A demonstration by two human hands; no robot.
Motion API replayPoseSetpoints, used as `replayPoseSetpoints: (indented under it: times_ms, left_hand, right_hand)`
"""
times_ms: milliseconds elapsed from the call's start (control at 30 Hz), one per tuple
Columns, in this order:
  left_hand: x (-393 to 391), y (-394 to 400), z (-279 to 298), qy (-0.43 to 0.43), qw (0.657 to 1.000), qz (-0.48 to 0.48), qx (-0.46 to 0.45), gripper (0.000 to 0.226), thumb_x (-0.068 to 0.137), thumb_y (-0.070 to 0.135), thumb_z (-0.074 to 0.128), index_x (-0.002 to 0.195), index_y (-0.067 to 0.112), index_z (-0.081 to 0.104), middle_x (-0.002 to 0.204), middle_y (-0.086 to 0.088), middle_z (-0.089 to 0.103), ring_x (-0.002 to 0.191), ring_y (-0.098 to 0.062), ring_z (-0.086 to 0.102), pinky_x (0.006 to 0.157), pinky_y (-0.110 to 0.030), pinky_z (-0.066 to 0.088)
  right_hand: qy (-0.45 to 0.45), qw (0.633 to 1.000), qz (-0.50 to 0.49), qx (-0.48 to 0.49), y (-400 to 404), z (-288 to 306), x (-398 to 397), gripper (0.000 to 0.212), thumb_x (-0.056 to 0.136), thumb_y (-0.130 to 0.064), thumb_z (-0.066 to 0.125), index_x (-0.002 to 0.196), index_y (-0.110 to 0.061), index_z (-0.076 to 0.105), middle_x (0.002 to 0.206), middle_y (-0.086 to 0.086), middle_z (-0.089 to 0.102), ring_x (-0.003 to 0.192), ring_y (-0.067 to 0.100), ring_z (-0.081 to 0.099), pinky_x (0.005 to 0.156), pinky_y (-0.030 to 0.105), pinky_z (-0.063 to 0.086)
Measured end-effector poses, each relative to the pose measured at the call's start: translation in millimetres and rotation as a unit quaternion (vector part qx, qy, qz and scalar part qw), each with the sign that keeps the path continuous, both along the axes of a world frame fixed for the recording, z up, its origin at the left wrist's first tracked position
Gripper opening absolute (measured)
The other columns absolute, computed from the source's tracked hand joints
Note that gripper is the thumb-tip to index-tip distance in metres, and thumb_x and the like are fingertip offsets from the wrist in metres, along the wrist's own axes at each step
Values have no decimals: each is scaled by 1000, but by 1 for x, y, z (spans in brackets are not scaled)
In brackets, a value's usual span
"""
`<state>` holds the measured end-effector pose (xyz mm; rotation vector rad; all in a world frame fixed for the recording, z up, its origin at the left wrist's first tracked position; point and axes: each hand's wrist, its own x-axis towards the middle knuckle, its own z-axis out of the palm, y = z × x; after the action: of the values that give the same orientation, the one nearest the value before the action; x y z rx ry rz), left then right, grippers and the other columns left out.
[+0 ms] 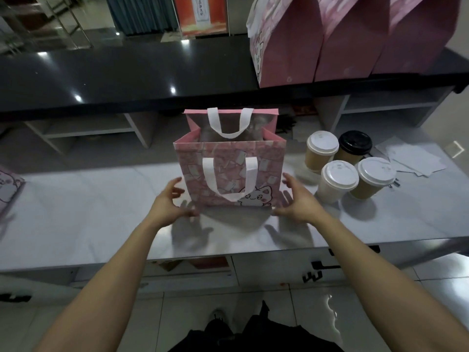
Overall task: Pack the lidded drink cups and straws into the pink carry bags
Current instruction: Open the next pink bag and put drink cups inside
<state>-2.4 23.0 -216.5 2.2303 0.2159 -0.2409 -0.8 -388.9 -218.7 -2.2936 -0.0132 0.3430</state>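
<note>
Head view: pink bag (229, 171) interior dim, contents unclear btwn hands.

The pink carry bag (229, 171) looks like printed paper with a faint sheen, and its white handles (229, 180) read as flat matt ribbon or paper tape. The worktop (88, 219) is smooth, pale and lightly reflective, perhaps stone or brushed metal. The raised black counter (114, 77) is highly glossy, mirroring ceiling lights. The drink cups (338, 182) have matt paper walls, brown or white, under smooth plastic lids. The floor tiles (317, 313) shine glossily.
</note>
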Motion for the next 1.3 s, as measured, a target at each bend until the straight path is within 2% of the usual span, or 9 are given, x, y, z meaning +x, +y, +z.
replayPoseSetpoints:
  times_ms: [100, 267, 433, 567, 667, 833, 1067, 1167, 1300]
  left_hand:
    - [11, 3, 19, -32, 996, -12, -84, 134, 66, 21, 107, 166, 52, 24, 159, 12, 46, 137, -11, 49, 105, -44, 56]
    - [7, -26, 23, -30, 998, -36, -40, 71, 84, 18, 96, 142, 30, 57, 128, 9, 72, 121, -20, 70, 96, -33, 64]
    - [1, -13, 37, -7, 999, -29, -28, 93, 85, 8, 94, 158, 37, 45, 142, 9, 63, 125, -16, 64, 84, -22, 60]
    - [6, 3, 65, -65, 998, 3, 18, 53, 104, -4, 65, 147, 24, 57, 142, -2, 67, 127, -25, 68, 98, -43, 64]
    - [13, -6, 100, -159, 986, 57, -2, 26, 112, 15, 59, 136, 22, 66, 130, -1, 71, 117, -22, 71, 96, -44, 65]
    - [28, -40, 142, -274, 960, 27, 48, 24, 110, 44, 59, 131, 33, 65, 134, 9, 64, 122, -9, 63, 99, -33, 53]
    - [42, -73, 148, -207, 974, -9, 97, 26, 101, 37, 76, 126, 38, 70, 146, 3, 51, 129, -21, 60, 111, -44, 54]
    - [42, -88, 146, -207, 973, -2, 99, 28, 100, 29, 79, 127, 30, 73, 151, 2, 49, 124, -16, 59, 111, -37, 53]
    - [44, -108, 143, -193, 977, -15, 91, 36, 99, 31, 80, 134, 26, 72, 156, 2, 46, 120, -13, 62, 99, -23, 52]
  right_hand:
    - [-29, 997, -5, 78, 4, 13, 10, 146, 60, -54, 104, 172, -37, 11, 174, -11, 32, 153, 11, 39, 123, 41, 38]
    - [-20, 998, 40, 54, 27, 13, 12, 75, 80, -33, 96, 143, -39, 54, 134, -14, 68, 132, 21, 62, 96, 23, 55]
    - [2, 999, 35, 30, 5, 35, 14, 111, 80, -26, 96, 169, -28, 29, 163, -4, 49, 148, 17, 46, 119, 47, 45]
    - [-83, 995, 16, -57, -18, 73, 27, 66, 96, -3, 71, 157, -20, 51, 148, 1, 64, 128, 15, 64, 112, 42, 54]
    - [-149, 986, -3, -70, -31, 98, 39, 49, 96, 0, 63, 141, -18, 67, 129, -2, 73, 111, 12, 69, 106, 37, 57]
    - [-179, 969, 12, -167, -56, 113, 64, 58, 89, -5, 68, 145, -20, 64, 143, 3, 62, 133, 25, 57, 111, 38, 47]
    - [-51, 928, 66, -362, -83, 109, 108, 111, 80, -39, 79, 171, -20, 18, 174, 20, 18, 166, 38, -2, 134, 55, 2]
    - [-9, 925, 68, -374, -88, 107, 118, 116, 76, -44, 81, 170, -17, 18, 169, 23, 28, 163, 42, 7, 134, 52, 3]
    - [-40, 940, 46, -335, -89, 107, 122, 95, 67, -44, 84, 150, -19, 46, 141, 14, 49, 141, 36, 39, 123, 43, 33]
